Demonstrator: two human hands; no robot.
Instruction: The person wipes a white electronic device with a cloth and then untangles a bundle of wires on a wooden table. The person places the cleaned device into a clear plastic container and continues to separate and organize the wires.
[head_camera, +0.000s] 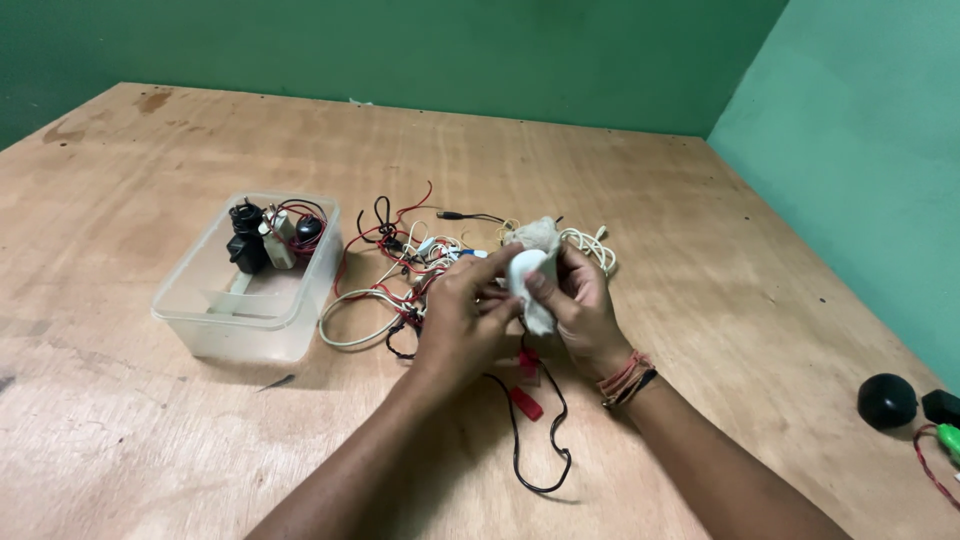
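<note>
White plastic sits at the middle of the head view: a small rounded white device is held above the desk between both hands. The left hand has its grip closed on the device's left side, fingers curled round it and fingertips pressed on its front. The right hand has its grip clamped on a crumpled white cloth, which is pressed against the device's right side and bunches up over its top; the thumb lies on the cloth where it meets the device. A band of red and dark threads circles the right wrist.

Just behind and beneath the hands lies a tangle of wires in red, black and white, touching the plywood desk, with a coiled white cable at its right end. A black lead with red clips trails from under the hands toward the near edge.

To the left of the tangle, just beside it, stands a clear plastic tub. Its far end holds several black and white adapters with some red wire.

At the far right edge of the desk, well apart from the hands, rest a round black object, a small green piece and a thin red wire. Green walls close off the desk behind and to the right.
</note>
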